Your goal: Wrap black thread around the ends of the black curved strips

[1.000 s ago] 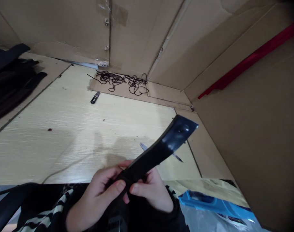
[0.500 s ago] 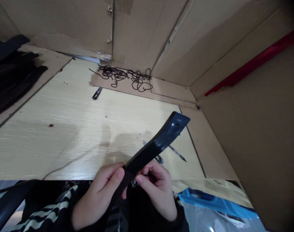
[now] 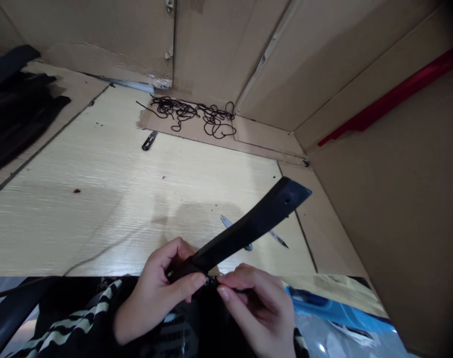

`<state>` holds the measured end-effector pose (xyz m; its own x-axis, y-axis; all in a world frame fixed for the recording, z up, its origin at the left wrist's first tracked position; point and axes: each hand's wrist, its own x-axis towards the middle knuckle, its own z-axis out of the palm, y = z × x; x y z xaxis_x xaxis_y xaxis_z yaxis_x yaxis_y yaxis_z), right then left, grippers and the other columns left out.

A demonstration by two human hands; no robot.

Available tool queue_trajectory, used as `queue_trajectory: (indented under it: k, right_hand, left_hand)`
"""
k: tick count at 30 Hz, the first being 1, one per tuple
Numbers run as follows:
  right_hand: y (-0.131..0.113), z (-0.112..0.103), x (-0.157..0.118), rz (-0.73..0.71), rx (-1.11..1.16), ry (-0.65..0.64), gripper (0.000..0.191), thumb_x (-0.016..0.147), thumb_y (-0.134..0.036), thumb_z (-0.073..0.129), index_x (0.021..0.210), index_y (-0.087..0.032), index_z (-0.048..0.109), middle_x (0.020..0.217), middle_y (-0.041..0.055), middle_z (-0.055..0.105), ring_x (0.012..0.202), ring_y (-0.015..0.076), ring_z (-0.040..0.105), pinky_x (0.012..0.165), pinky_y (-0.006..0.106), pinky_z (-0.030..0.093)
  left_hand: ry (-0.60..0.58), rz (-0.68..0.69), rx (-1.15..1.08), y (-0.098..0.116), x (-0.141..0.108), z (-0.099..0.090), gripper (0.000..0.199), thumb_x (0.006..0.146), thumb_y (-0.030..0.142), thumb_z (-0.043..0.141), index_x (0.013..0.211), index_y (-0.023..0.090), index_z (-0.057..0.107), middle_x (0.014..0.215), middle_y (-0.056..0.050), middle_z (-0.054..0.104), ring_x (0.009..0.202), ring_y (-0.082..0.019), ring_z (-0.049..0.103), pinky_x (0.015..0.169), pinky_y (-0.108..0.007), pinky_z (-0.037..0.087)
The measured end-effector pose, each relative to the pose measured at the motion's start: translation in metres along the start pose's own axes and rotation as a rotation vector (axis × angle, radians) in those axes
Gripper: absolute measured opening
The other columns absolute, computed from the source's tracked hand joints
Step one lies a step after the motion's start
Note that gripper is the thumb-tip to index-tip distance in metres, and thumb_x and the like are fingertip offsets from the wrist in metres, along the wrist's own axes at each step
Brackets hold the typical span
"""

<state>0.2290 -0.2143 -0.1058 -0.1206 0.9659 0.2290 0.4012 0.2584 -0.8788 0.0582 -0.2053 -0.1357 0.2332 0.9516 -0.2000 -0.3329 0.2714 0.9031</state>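
A long, dark, slightly curved bar (image 3: 254,219) with a small hole near its far end slants up and right over the table's front edge. My left hand (image 3: 161,291) is closed around its lower part, the thumb pressed along the near side. Close beside it, my right hand (image 3: 256,298) is closed in a pinch at the bar's lower edge; what lies between thumb and finger is small, dark and hard to make out. Beneath the bar, partly covered, lie a small pointed metal tool (image 3: 226,221) and a thin pointed rod (image 3: 279,239) on the table.
Tangled black cord (image 3: 177,109) lies at the back by the cardboard wall (image 3: 215,49). A small black cutter (image 3: 149,140) rests nearer. Black strips (image 3: 25,114) are piled at left. A red strip (image 3: 390,99) runs along the right wall. A blue-edged container (image 3: 334,306) sits lower right.
The bar has tilted lower, its far end shifting right. My right hand has moved right and slightly down, and my left thumb has slid toward it along the bar.
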Motion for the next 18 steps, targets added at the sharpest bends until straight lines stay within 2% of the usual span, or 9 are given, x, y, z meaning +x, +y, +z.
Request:
queue_trajectory:
  k: [3, 5, 8, 11, 14, 18]
  right_hand:
    - [0.002, 0.002, 0.001, -0.007, 0.023, -0.029, 0.007, 0.081, -0.022, 0.069, 0.074, -0.022, 0.066, 0.057, -0.0023, 0.063, 0.046, 0.0092, 0.051, 0.043, 0.02, 0.037]
    - [0.003, 0.002, 0.004, -0.012, 0.043, -0.057, 0.009, 0.081, -0.022, 0.069, 0.073, -0.021, 0.066, 0.058, -0.0019, 0.065, 0.045, 0.0092, 0.051, 0.042, 0.02, 0.038]
    - [0.005, 0.0, 0.007, -0.005, 0.041, -0.058, 0.01, 0.081, -0.022, 0.069, 0.071, -0.021, 0.065, 0.058, -0.0007, 0.066, 0.046, 0.0106, 0.053, 0.043, 0.02, 0.041]
    - [0.008, -0.004, 0.007, 0.002, 0.063, -0.031, 0.008, 0.08, -0.022, 0.07, 0.073, -0.022, 0.067, 0.06, -0.0001, 0.067, 0.046, 0.0111, 0.053, 0.042, 0.021, 0.041]
    - [0.008, -0.009, 0.008, -0.01, 0.075, -0.031, 0.006, 0.081, -0.022, 0.07, 0.075, -0.024, 0.068, 0.06, -0.0005, 0.067, 0.044, 0.0108, 0.052, 0.042, 0.021, 0.041]
    - [0.006, -0.015, 0.01, -0.029, 0.056, -0.015, 0.005, 0.081, -0.022, 0.07, 0.077, -0.025, 0.068, 0.056, -0.0019, 0.064, 0.043, 0.0107, 0.05, 0.042, 0.022, 0.038]
  left_hand:
    - [-0.03, 0.003, -0.074, -0.003, -0.002, -0.002, 0.035, 0.084, 0.052, 0.06, 0.099, 0.02, 0.063, 0.059, 0.004, 0.055, 0.047, -0.007, 0.049, 0.047, -0.018, 0.041]
    - [-0.066, 0.03, -0.084, -0.004, -0.003, -0.003, 0.035, 0.09, 0.049, 0.052, 0.106, 0.02, 0.065, 0.056, 0.005, 0.053, 0.048, -0.009, 0.051, 0.049, -0.019, 0.042]
    - [-0.107, 0.047, -0.071, -0.001, -0.003, -0.005, 0.023, 0.091, 0.041, 0.054, 0.093, 0.021, 0.066, 0.074, 0.002, 0.059, 0.051, -0.006, 0.052, 0.05, -0.018, 0.042]
    - [-0.124, 0.036, -0.072, 0.006, -0.001, -0.003, 0.019, 0.088, 0.038, 0.059, 0.082, 0.02, 0.063, 0.092, 0.0, 0.06, 0.052, -0.004, 0.053, 0.048, -0.017, 0.043]
    - [-0.086, 0.01, -0.038, 0.012, 0.0, 0.002, 0.017, 0.084, 0.038, 0.066, 0.086, 0.021, 0.064, 0.084, 0.001, 0.062, 0.049, -0.004, 0.052, 0.047, -0.016, 0.043]
    - [0.0, -0.006, -0.075, 0.013, -0.006, 0.011, 0.029, 0.075, 0.04, 0.075, 0.098, 0.023, 0.068, 0.075, 0.001, 0.066, 0.05, -0.006, 0.051, 0.047, -0.016, 0.044]
